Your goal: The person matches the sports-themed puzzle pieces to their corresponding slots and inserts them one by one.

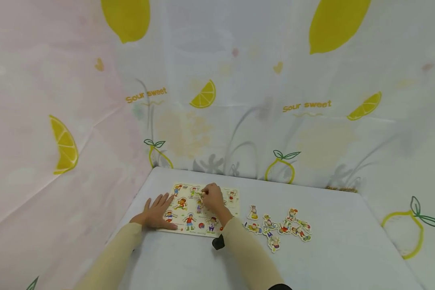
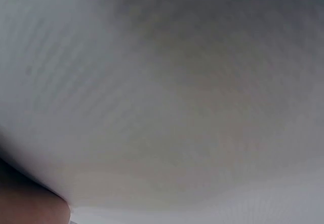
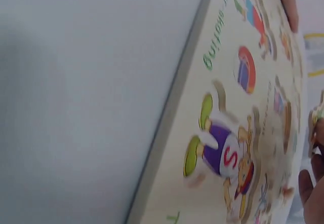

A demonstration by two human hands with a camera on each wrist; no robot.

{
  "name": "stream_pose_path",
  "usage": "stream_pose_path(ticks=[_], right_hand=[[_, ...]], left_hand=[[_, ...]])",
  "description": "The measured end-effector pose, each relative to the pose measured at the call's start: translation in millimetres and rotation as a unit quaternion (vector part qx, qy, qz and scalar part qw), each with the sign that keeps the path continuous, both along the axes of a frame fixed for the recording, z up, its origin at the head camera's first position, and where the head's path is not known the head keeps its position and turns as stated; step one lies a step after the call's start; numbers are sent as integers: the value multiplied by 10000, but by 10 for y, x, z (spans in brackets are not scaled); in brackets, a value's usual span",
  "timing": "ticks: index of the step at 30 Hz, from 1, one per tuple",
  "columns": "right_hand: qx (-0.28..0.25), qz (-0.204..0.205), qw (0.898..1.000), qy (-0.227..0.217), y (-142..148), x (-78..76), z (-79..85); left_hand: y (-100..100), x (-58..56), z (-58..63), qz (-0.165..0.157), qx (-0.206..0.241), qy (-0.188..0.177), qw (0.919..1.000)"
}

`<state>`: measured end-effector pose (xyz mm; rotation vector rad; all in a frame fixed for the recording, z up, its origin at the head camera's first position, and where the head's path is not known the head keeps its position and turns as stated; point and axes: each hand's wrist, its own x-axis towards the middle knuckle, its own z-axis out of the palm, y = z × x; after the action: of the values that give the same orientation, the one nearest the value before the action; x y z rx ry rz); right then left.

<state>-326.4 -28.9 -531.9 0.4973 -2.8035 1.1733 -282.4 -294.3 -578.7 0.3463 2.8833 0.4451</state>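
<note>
A cream puzzle board (image 1: 214,233) printed with cartoon sports children lies on the white table. My left hand (image 1: 156,213) rests on its left side, fingers spread flat and thumb along the front edge. Over the upper middle of the board, my right hand (image 1: 213,197) pinches a puzzle piece (image 3: 315,127) between thumb and fingers. That piece is raised above the board in the right wrist view, cut off by the frame's edge. Recessed outlines show around the printed figures, including a child (image 3: 223,150) with an S on the shirt.
Several loose puzzle pieces (image 1: 274,242) lie on the table (image 1: 340,241) right of the board, some overlapping. Lemon-printed cloth walls (image 1: 239,133) rise behind and beside the table. The left wrist view holds mostly blurred white surface (image 2: 152,133).
</note>
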Motion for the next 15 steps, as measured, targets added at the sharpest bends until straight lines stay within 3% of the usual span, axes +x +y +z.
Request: stream_pose_path(ticks=[4, 15], right_hand=[[458, 269, 9984, 168, -187, 59, 8], [204, 687, 9974, 102, -443, 123, -129]], left_hand=[[10, -12, 29, -40, -55, 93, 9999], [16, 0, 20, -49, -89, -9, 9999]])
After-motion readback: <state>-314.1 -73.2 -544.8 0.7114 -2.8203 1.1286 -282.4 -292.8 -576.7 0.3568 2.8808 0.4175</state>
